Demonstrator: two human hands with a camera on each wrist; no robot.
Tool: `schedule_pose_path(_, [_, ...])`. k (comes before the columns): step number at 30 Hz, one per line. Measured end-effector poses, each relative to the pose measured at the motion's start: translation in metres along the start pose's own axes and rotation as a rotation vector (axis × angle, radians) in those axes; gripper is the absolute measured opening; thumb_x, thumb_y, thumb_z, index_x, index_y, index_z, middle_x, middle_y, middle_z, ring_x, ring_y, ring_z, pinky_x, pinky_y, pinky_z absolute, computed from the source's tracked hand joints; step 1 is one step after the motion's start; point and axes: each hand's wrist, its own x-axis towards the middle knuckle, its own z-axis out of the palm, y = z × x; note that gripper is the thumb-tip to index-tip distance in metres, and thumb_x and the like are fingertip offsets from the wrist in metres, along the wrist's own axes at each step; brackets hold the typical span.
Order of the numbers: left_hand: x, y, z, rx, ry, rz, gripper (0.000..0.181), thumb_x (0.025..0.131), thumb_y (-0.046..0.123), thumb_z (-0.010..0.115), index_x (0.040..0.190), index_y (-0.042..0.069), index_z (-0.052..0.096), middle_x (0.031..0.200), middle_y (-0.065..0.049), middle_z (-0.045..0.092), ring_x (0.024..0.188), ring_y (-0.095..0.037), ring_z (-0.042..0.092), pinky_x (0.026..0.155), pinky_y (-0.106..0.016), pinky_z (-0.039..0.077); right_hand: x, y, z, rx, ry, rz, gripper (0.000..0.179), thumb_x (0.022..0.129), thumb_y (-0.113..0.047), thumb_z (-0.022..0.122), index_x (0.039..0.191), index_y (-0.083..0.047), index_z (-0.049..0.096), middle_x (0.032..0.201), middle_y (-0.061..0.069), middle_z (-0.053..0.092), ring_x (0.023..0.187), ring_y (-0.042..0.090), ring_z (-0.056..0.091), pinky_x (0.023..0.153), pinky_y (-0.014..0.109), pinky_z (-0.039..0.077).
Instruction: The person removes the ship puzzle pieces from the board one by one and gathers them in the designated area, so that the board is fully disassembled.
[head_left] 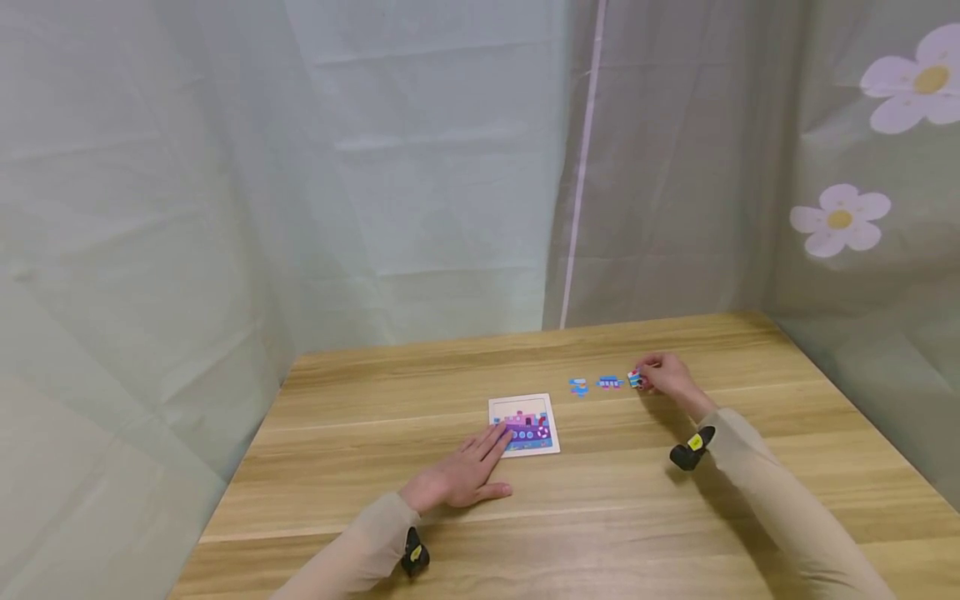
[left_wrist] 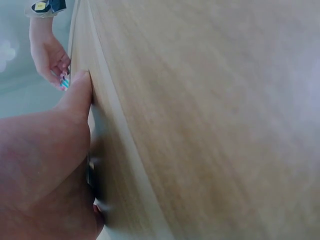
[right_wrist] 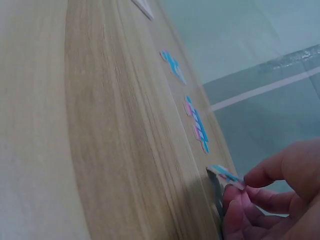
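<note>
A framed jigsaw puzzle [head_left: 534, 427] with a pink and purple ship picture lies on the wooden table, its top part bare of pieces. My left hand [head_left: 468, 468] rests flat with straight fingers over the puzzle's lower left side, hiding that corner. Farther right, my right hand [head_left: 666, 377] pinches a blue and white puzzle piece [right_wrist: 226, 176] between thumb and fingers, tilted at the tabletop. Just left of that piece lies a loose blue puzzle piece with white windows [head_left: 610, 382]. Beyond it is another blue puzzle piece [head_left: 579, 387].
The wooden table [head_left: 360, 467] reaches back to a pale hanging curtain [head_left: 420, 167]. A grey curtain with white flowers [head_left: 840, 218] hangs along the right side. Each wrist wears a small black camera [head_left: 692, 450].
</note>
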Motion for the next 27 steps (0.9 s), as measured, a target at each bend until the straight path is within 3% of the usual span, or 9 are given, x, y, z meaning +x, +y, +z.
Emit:
schedule_pose_path(12, [-0.003, 0.008, -0.01, 0.001, -0.023, -0.006, 0.082, 0.099, 0.057, 0.037, 0.155, 0.003, 0.009, 0.163, -0.018, 0.007, 0.15, -0.033, 0.01, 0.119, -0.052, 0.021, -0.001, 0.0, -0.003, -0.105, 0.023, 0.008, 0.031, 0.094, -0.01, 0.048, 0.112, 0.013, 0.058, 0.073, 0.002, 0.064, 0.06, 0.003, 0.055, 0.053, 0.018, 0.048])
schedule_pose_path(22, [0.0, 0.002, -0.003, 0.0, -0.012, -0.003, 0.084, 0.098, 0.06, 0.034, 0.156, 0.006, 0.007, 0.164, -0.015, 0.003, 0.151, -0.031, 0.007, 0.12, -0.051, 0.02, -0.001, -0.002, -0.001, -0.162, 0.055, -0.021, 0.023, 0.09, -0.008, 0.057, 0.101, 0.012, 0.062, 0.072, 0.006, 0.068, 0.057, 0.004, 0.056, 0.05, 0.018, 0.046])
schedule_pose_path(27, [0.003, -0.001, 0.004, 0.016, -0.002, -0.009, 0.085, 0.097, 0.061, 0.034, 0.156, 0.007, 0.006, 0.164, -0.012, 0.002, 0.152, -0.029, 0.006, 0.12, -0.049, 0.02, -0.004, -0.004, -0.001, -0.261, 0.092, -0.06, 0.02, 0.088, -0.008, 0.062, 0.095, 0.01, 0.064, 0.076, 0.012, 0.068, 0.059, 0.008, 0.055, 0.051, 0.021, 0.043])
